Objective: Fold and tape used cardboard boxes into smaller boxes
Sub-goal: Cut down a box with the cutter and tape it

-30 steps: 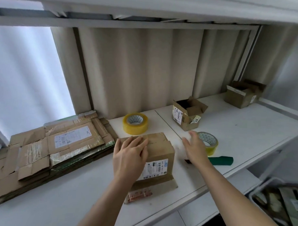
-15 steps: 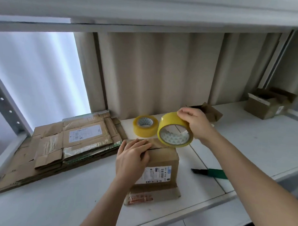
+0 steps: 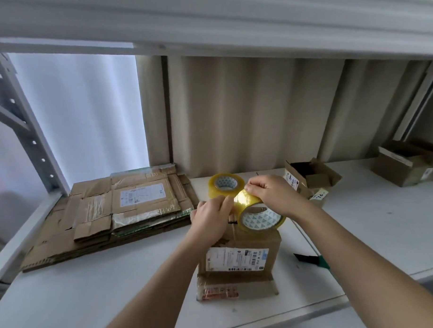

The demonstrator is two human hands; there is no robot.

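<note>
The folded cardboard box point(image 3: 241, 253) stood on the white desk point(image 3: 108, 282), with the yellow tape roll point(image 3: 259, 215) held upright just above its top. The right hand point(image 3: 274, 194) curled its fingers over the roll's top, while the left hand point(image 3: 212, 219) pinched at the tape's edge beside it. A second tape roll point(image 3: 225, 185) lay behind, near a stack of flattened cardboard point(image 3: 115, 209).
</note>
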